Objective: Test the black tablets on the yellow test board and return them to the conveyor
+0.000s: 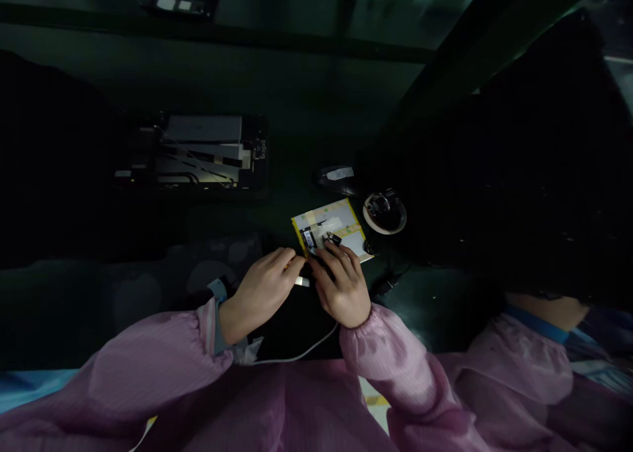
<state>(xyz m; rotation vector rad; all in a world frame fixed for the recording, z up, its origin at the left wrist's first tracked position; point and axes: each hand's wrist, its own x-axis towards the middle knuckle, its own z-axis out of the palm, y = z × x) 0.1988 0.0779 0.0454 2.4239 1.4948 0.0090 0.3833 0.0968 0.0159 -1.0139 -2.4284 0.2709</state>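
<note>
A flat silver battery pack [353,213] with yellow edges lies on the dark bench in front of me, with tape and a printed label on it. My left hand [264,290] is closed at its lower left corner, thumb and fingers pinched together; what they hold is hidden. My right hand [345,288] rests against the battery's lower edge, its fingers bent and drawn together around something I cannot make out. Just above those fingertips sits a small black connector piece [334,239]. Between both hands a short white piece [302,281] shows.
An opened tablet [202,152] lies at the upper left, its inner parts exposed. A dark mouse-shaped object [339,177] and a round roll [386,213] stand beyond the battery. A black plug [388,284] and white cable [311,351] lie nearby. Another person's sleeve [519,353] is at right.
</note>
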